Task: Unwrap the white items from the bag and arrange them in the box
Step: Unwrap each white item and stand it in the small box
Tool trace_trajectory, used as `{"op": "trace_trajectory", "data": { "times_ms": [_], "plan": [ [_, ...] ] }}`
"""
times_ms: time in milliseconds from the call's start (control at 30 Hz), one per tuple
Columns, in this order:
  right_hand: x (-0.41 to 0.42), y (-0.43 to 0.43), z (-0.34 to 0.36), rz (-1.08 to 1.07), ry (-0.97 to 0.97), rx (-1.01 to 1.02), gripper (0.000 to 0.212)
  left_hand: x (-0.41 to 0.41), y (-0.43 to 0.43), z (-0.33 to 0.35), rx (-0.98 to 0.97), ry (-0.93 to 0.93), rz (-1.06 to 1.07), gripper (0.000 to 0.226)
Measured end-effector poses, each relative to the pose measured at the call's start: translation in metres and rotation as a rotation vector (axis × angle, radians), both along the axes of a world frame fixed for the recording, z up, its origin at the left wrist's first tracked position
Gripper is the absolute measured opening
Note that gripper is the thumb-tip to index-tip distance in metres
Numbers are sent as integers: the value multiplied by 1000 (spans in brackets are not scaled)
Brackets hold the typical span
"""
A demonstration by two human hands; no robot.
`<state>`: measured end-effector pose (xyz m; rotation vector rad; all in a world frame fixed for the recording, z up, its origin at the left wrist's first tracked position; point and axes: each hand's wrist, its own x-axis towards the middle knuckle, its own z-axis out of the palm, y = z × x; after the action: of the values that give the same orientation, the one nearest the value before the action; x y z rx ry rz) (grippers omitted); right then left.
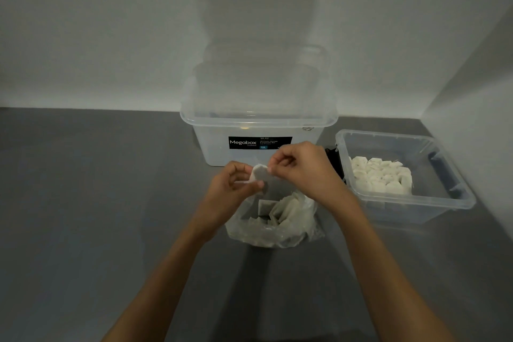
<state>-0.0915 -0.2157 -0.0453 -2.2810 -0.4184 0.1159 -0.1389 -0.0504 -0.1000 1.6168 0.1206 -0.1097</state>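
So, just above the clear plastic bag (277, 228) and toward its left side, the left hand (236, 180) was curled, with the white packet (259, 172) pinched along its lower edge between thumb and fingers. The packet was held up in the air straight above the bag's mouth, off the grey table (83, 203). Its top corner was nipped by the right hand (299, 166), thumb against forefinger, the other fingers folded in. From that it could be judged light, soft, flimsy and probably a bit slick in its wrap. It's best taken by an edge or corner, not squeezed mid-body. Behind the bag the Megabox tub (216, 147) was parked. Well to the bag's right, unwrapped white pieces (380, 175) were already laid in the shallow clear box (444, 203).
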Motion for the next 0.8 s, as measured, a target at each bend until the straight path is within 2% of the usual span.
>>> {"op": "trace_trajectory", "data": {
  "times_ms": [67, 133, 267, 400, 467, 533, 633, 800],
  "plan": [
    [1, 4, 8, 125, -78, -153, 4, 1, 2, 0, 53, -71, -20, 31],
    [2, 10, 12, 224, -104, -218, 6, 2, 2, 2, 46, -123, -28, 27],
    [8, 14, 10, 174, -87, -225, 12, 0, 5, 1, 55, -160, 35, 15],
    [8, 20, -19, 170, 139, -498, 13, 0, 17, -3, 110, -138, 116, 13],
    [5, 30, -43, 160, 161, -666, 9, 1, 21, -3, 112, -135, 130, 14],
    [3, 40, -64, 173, 139, -805, 19, 1, 22, -2, 103, -131, 120, 14],
    [1, 45, -81, 196, 187, -818, 31, 2, 25, 0, 127, -125, 111, 14],
    [6, 46, -84, 155, 199, -839, 35, 2, 29, 3, 209, -146, 114, 14]
  ]
}}
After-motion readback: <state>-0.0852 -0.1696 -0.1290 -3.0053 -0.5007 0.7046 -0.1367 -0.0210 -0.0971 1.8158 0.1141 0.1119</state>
